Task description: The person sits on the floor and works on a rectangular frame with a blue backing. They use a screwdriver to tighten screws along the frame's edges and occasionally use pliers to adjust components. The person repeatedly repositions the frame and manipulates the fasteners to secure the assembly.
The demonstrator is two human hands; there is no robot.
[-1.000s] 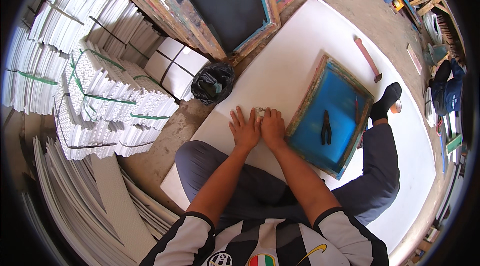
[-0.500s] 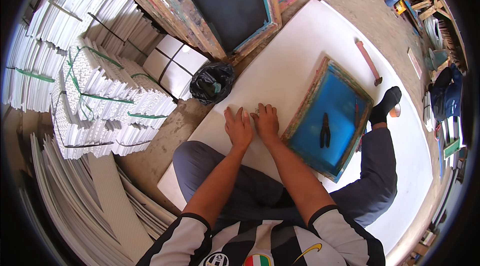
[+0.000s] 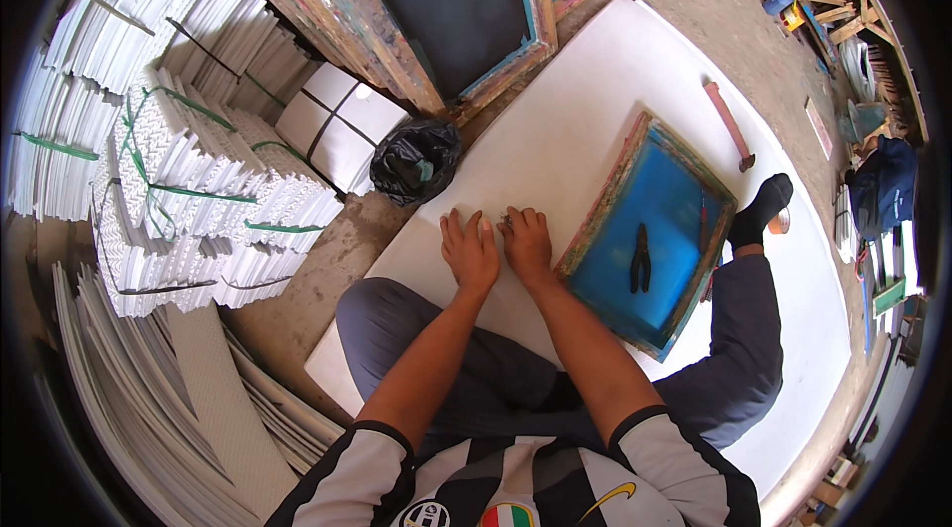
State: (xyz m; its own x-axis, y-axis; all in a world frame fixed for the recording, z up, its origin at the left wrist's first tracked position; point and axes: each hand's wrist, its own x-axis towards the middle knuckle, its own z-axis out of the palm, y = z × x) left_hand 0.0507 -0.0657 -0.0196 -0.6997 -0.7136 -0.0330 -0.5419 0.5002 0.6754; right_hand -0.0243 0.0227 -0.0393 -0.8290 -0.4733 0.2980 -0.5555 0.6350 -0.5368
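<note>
Both hands rest palm down, side by side, on a large white board (image 3: 575, 101). My left hand (image 3: 470, 254) lies with its fingers stretched out and a little apart. My right hand (image 3: 527, 244) has its fingers forward on the board, slightly bent; its thumb is toward the left hand. A few small dark bits (image 3: 508, 221) show by the right fingertips, too small to name. To the right of that hand lies a wooden screen-printing frame (image 3: 593, 205) with blue mesh. Black-handled pliers (image 3: 641, 259) and a thin red-handled tool (image 3: 703, 220) lie on the mesh.
A hammer (image 3: 729, 125) lies on the board beyond the frame, and a roll of tape (image 3: 779, 222) is by my right foot (image 3: 762, 212). A black plastic bag (image 3: 416, 162) stands at the board's left edge. Strapped white stacks (image 3: 198, 190) fill the left; more frames (image 3: 451, 11) lean behind.
The view has shifted slightly. My hands have hardly moved on the board; the right fingers have shifted a little around the small dark bits.
</note>
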